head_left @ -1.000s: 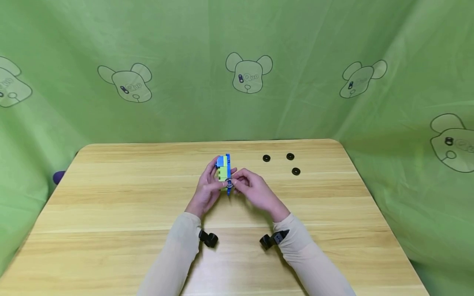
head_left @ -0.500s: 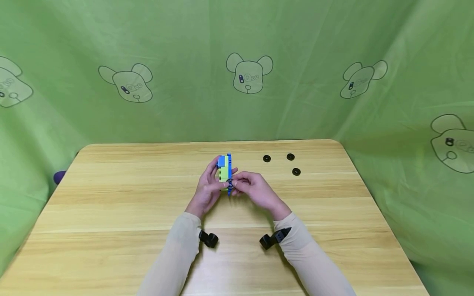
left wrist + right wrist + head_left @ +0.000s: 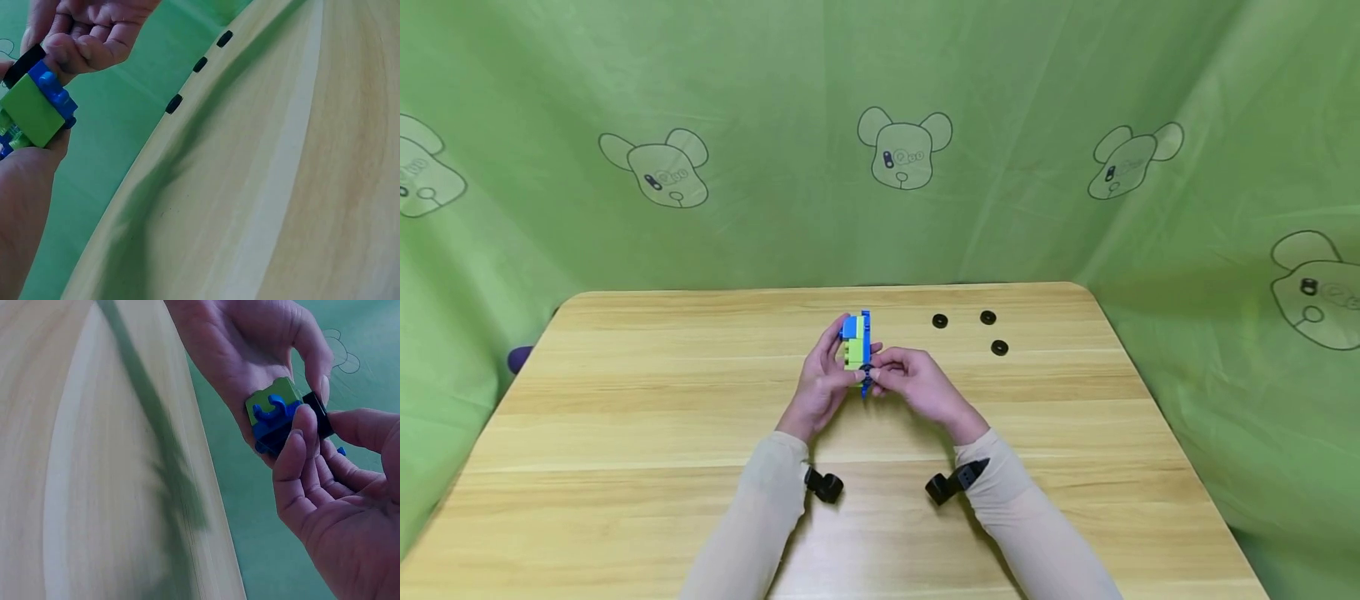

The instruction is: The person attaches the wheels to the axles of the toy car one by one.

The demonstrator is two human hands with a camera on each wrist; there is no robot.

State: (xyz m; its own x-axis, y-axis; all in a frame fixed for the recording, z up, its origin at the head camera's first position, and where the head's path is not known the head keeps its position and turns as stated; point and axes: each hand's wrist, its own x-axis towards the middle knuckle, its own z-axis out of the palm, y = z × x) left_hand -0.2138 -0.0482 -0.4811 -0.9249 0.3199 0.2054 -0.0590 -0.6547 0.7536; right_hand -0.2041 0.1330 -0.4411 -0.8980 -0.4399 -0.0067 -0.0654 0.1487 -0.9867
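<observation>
The person's left hand (image 3: 815, 387) is gripping a green-and-blue block toy (image 3: 854, 352) above the wooden table (image 3: 700, 500), its thumb touching the black ring (image 3: 320, 417) at the toy's side. The right hand (image 3: 922, 389) is pinching that ring with curled fingers, its thumb pressing against the edge. Beyond it and to the right, three loose black rings (image 3: 200, 64) are lying flat near the table's far edge.

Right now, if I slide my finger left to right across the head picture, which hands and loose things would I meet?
Purple thing → left hand → blue-and-green block toy → right hand → rightmost black wheel.
</observation>
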